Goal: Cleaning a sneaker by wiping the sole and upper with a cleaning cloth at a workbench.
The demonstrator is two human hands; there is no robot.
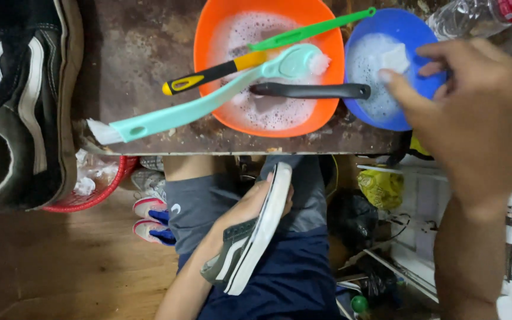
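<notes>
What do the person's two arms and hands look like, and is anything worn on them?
Both arms are bare: no sleeves show, and no gloves, watch, rings or bands. The left hand and its forearm are uncovered down to the picture's lower edge. The right hand and forearm are uncovered too. Its thumbnail is short and plain, without polish.

Black sneaker [19, 101] and clear bottle [475, 15] cut off by frame edges; right fingers [440, 68] blurred.
</notes>
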